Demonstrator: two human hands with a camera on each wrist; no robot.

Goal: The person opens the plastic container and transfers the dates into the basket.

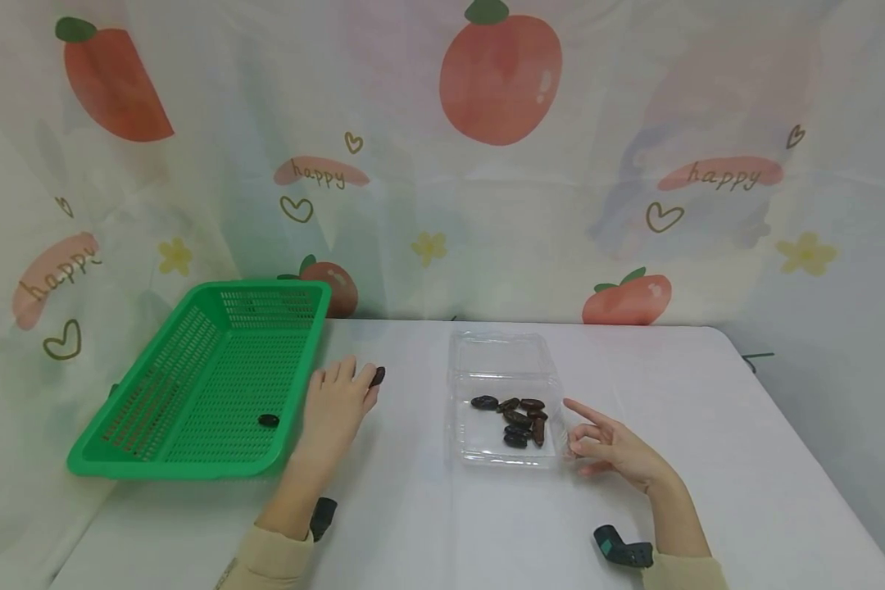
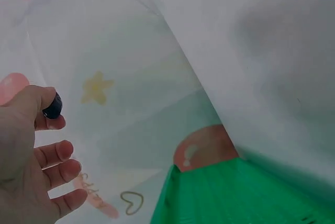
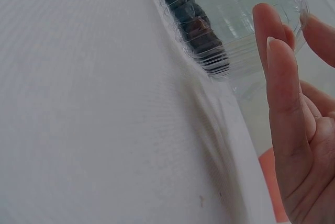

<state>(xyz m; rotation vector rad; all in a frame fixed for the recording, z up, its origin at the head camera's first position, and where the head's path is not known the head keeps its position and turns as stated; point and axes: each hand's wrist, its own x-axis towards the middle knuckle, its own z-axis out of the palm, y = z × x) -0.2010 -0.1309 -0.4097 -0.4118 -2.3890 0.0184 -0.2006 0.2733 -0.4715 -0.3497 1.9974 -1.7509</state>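
Observation:
My left hand [image 1: 337, 407] pinches a dark, glossy date [image 1: 378, 376] between thumb and forefinger, just right of the green basket [image 1: 306, 373]. In the left wrist view, the same date [image 2: 53, 107] shows at the thumb tip, with the other fingers loosely spread. Another date [image 1: 269, 420] lies inside the basket near its right wall. A clear plastic box [image 1: 475, 438] stands with its lid open backward and holds several dates [image 1: 516, 419]. Alongside the box's right wall is my right hand [image 1: 615, 448], its fingers relaxed at the edge; whether they press on it I cannot tell.
The white-covered table [image 1: 406, 508] ends at a printed cloth backdrop [image 1: 516, 238]. The basket occupies the table's left side, its raised walls beside my left forearm. The clear lid [image 1: 500, 354] lies behind the box. Each wrist carries a black device [image 1: 623, 549].

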